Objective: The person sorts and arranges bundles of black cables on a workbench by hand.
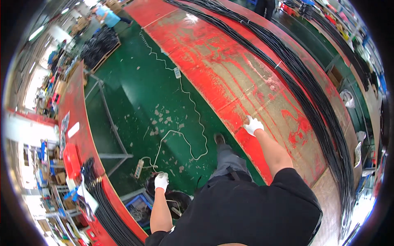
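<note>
My right hand (253, 125), in a white glove, is over the near edge of the long red worn table (230, 94) on the right. Its fingers are partly spread, and nothing shows in them. My left hand (161, 181), also gloved in white, hangs low on the left with its fingers curled in. Whatever it may hold is hidden. Close beside and below it is a dark rounded object, perhaps a stool (186, 199), partly covered by my body. Long bundles of black cable (303, 84) run along the far side of the right table.
A white cord (193, 104) winds over the green floor (135, 102), with power strips (177, 73) along it. The left red table (76, 102) carries more black cables (108, 209) and a red bin (72, 160). Under it stands a blue crate (139, 207). Another person (107, 17) is far left.
</note>
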